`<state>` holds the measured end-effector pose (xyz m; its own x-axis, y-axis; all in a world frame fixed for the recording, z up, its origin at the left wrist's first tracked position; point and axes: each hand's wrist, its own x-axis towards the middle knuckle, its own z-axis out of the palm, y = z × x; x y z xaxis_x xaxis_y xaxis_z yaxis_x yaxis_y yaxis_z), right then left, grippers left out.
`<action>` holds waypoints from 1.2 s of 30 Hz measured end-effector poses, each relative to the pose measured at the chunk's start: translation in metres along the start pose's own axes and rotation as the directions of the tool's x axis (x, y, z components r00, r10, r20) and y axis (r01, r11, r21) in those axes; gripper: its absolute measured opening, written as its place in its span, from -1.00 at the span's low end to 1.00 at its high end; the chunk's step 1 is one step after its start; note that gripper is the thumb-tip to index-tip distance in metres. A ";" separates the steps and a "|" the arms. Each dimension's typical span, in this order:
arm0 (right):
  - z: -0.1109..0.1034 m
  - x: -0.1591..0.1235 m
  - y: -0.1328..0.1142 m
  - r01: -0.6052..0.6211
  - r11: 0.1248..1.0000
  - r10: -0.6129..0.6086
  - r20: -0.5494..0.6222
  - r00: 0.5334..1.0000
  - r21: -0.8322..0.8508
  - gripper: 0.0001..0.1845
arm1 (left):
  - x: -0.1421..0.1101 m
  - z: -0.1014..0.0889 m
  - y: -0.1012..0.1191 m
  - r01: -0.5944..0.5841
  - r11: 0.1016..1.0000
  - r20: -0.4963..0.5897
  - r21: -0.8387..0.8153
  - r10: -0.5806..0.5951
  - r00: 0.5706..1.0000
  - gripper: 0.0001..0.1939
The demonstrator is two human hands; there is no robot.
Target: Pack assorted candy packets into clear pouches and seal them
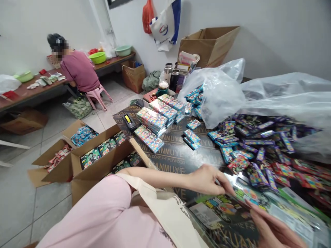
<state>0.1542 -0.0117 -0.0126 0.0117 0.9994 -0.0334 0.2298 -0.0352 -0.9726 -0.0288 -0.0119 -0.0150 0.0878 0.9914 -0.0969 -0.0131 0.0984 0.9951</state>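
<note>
A flat, glossy dark pack with green edging and colourful cartoon print (227, 208) is between my two hands, low over the table. My left hand (207, 181) reaches in from the left, its fingers closed on the pack's far edge. At the lower right, the fingers of my right hand (274, 224) grip the side edge of the same pack. Similar green printed packs in clear plastic (289, 213) lie beside my right hand. Close beyond them is a heap of small purple, blue and red packets (258, 141).
Blue printed boxes (152, 119) are stacked on the dark plywood table (170, 168), near a black tape-like device (128, 122). Large clear plastic bags (222, 93) cover the back right. Open cartons (74, 160) stand on the left. A person (79, 70) sits at another table.
</note>
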 end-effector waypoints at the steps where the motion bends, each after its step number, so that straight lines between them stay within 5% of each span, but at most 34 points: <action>1: -0.002 0.002 0.000 0.077 0.997 -0.076 0.020 0.997 -0.033 -0.79 | -0.002 0.000 0.003 -0.040 0.997 0.017 0.062 0.039 0.999 -0.91; 5: -0.015 0.007 0.004 0.325 0.938 -0.299 0.193 0.935 -0.121 -0.85 | -0.011 0.000 0.013 -0.113 0.978 0.040 0.176 0.107 0.993 -0.90; 13: -0.021 0.016 -0.013 0.100 0.992 -0.080 0.248 0.965 -0.072 -0.77 | 0.005 0.001 0.017 -0.063 0.976 0.020 0.208 0.061 0.998 -0.85; 20: -0.032 0.007 0.007 0.202 0.979 -0.185 0.262 0.947 -0.038 -0.79 | -0.013 0.005 0.007 -0.384 0.812 0.109 0.439 0.376 0.920 -0.89; 24: -0.032 -0.004 0.027 0.270 0.959 -0.248 0.218 0.944 -0.081 -0.74 | -0.013 0.005 -0.003 -0.330 0.846 0.086 0.418 0.325 0.942 -0.86; 29: -0.005 0.015 0.022 0.394 0.911 -0.370 0.177 0.912 -0.124 -0.80 | -0.007 -0.004 -0.001 -0.262 0.893 -0.079 0.366 0.310 0.947 -0.88; 34: 0.051 0.074 0.018 0.574 0.817 -0.462 0.533 0.709 -0.054 -0.72 | -0.029 -0.037 -0.039 -0.090 0.936 -0.439 0.340 0.242 0.865 -0.86; 36: 0.080 0.103 0.032 0.584 0.804 -0.408 0.610 0.679 -0.112 -0.57 | -0.044 -0.052 -0.063 0.083 0.928 -0.515 0.364 0.126 0.848 -0.87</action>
<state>0.0849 0.0902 -0.0656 -0.6794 0.6954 0.2341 0.3007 0.5549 -0.7757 -0.0836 -0.0576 -0.0747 -0.4398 0.8975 0.0317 0.3574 0.1425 0.9230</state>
